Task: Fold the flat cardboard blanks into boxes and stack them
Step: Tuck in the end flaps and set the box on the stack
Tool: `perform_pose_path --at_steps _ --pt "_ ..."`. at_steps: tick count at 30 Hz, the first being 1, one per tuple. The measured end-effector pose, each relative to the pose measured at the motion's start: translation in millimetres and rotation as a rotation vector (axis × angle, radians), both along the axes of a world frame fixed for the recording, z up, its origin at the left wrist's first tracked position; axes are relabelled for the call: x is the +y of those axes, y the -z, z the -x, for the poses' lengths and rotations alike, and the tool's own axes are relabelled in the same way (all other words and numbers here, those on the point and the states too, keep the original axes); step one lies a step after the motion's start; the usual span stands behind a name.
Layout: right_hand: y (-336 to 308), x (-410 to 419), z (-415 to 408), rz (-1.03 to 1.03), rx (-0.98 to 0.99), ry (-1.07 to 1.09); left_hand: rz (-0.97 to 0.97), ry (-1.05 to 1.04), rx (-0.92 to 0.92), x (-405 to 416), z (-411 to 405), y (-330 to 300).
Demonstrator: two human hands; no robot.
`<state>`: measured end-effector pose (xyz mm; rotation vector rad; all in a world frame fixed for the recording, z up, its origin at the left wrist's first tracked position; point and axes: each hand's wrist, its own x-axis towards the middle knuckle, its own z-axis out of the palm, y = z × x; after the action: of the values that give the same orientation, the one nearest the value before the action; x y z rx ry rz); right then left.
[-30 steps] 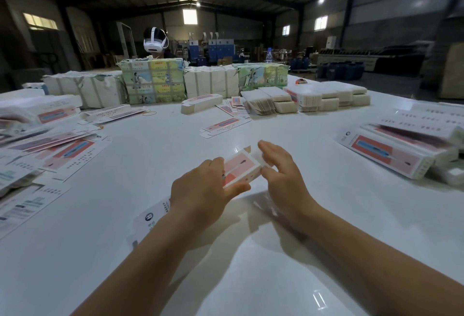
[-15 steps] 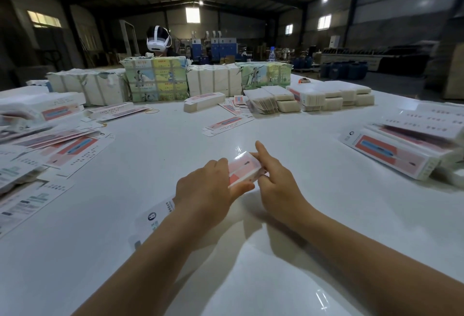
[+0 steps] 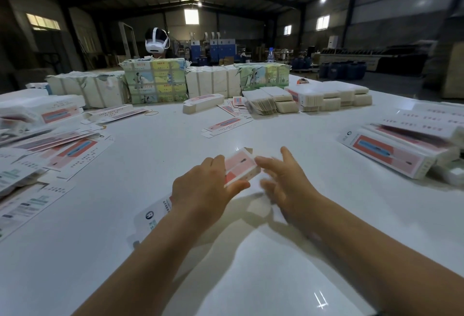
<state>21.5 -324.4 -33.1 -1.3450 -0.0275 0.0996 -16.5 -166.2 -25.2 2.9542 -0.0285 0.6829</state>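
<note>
Head view: the left hand point(image 3: 200, 190) gripped a long pink-and-white box point(image 3: 239, 168) near the middle of the white table point(image 3: 276, 278), fingers over its top and thumb under its near edge. The right hand point(image 3: 288, 185) was blurred just beside the box's right end, fingers spread wide and holding nothing. Finished boxes point(image 3: 391, 155) were stacked at the right. Flat blanks point(image 3: 62, 150) lay spread at the left.

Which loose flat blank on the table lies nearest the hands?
The single pink blank lying alone mid-table, just beyond both hands; the other blanks sit in piles at the table's edges.
</note>
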Motion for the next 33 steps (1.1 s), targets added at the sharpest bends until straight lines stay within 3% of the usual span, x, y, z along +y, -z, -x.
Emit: perform_pose_path --at_steps 2,4,11,15,17,20,23,25,28,33 --pt "-3 2 -1 -0.209 0.072 -0.073 -0.027 0.017 -0.005 -3 1 2" --pt "-4 3 2 -0.142 -0.011 -0.051 -0.044 0.046 0.011 -5 1 4" --pt "3 5 10 0.536 -0.471 0.107 -0.058 0.071 0.012 -3 -1 6" --pt "7 8 14 0.799 -0.733 0.134 -0.113 0.054 -0.008 -3 1 8" --pt "8 8 15 0.875 -0.763 0.109 -0.111 0.035 0.007 -4 1 8" --pt "5 10 14 0.715 -0.604 0.055 -0.100 0.023 0.019 -4 0 8" --pt "-8 8 9 0.014 -0.132 -0.014 -0.077 0.024 -0.023 -4 -1 6" --pt "-13 2 5 -0.223 0.066 -0.043 -0.070 0.038 -0.055 -4 -1 6" --pt "-13 -2 3 -0.260 0.103 -0.069 -0.106 0.045 -0.054 -7 -2 7" --pt "-9 1 2 0.003 -0.099 -0.076 -0.110 0.035 -0.055 -4 -2 8"
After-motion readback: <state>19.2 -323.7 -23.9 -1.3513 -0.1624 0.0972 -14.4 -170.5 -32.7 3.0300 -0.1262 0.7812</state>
